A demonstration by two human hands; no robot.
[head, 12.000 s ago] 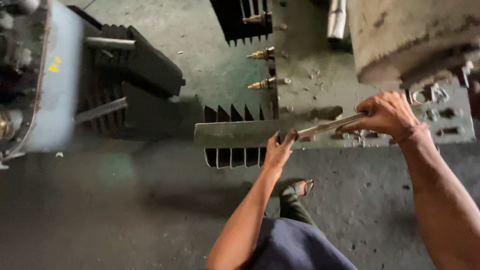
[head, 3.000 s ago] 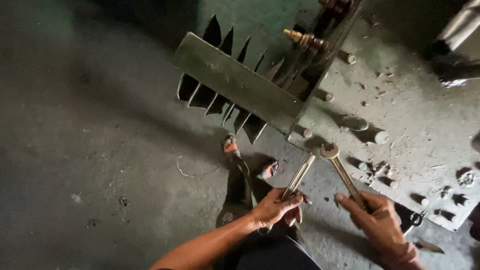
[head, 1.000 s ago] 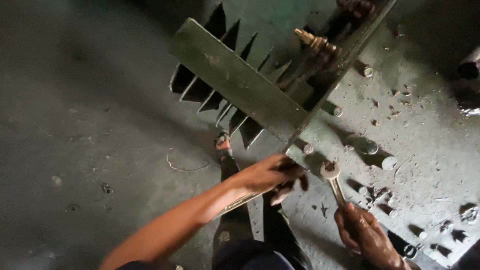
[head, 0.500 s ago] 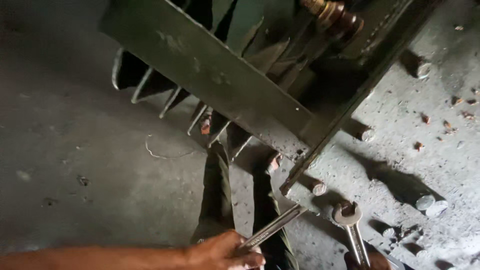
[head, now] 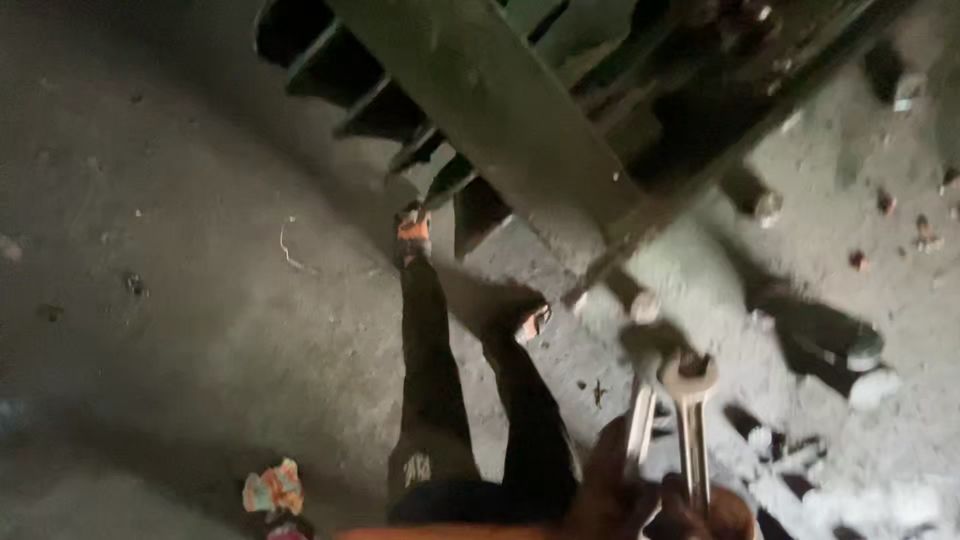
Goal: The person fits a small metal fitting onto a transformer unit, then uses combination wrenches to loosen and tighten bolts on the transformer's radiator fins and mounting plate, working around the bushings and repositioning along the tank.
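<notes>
The picture is blurred by motion. At the bottom edge my left hand [head: 608,487] grips a flat open-end spanner [head: 641,412] that points up toward a bolt [head: 643,305] at the rim of a grey metal lid [head: 800,230]. Just right of it, my right hand [head: 722,512] holds a ring spanner [head: 690,385], its ring head close beside the other tool's tip. Only the tops of both hands show. A green finned metal tank [head: 500,110] fills the top of the view.
My legs in black trousers [head: 430,370] stand on the concrete floor [head: 180,300], feet in sandals near the tank's fins. A coloured rag [head: 272,488] lies at the bottom left. More bolts [head: 865,350] and bits of debris sit on the lid at the right.
The view has dropped and closed in on the tank. My left hand slid right along the bottom edge, bringing its spanner upright beside the ring spanner; both tools now stand side by side.
</notes>
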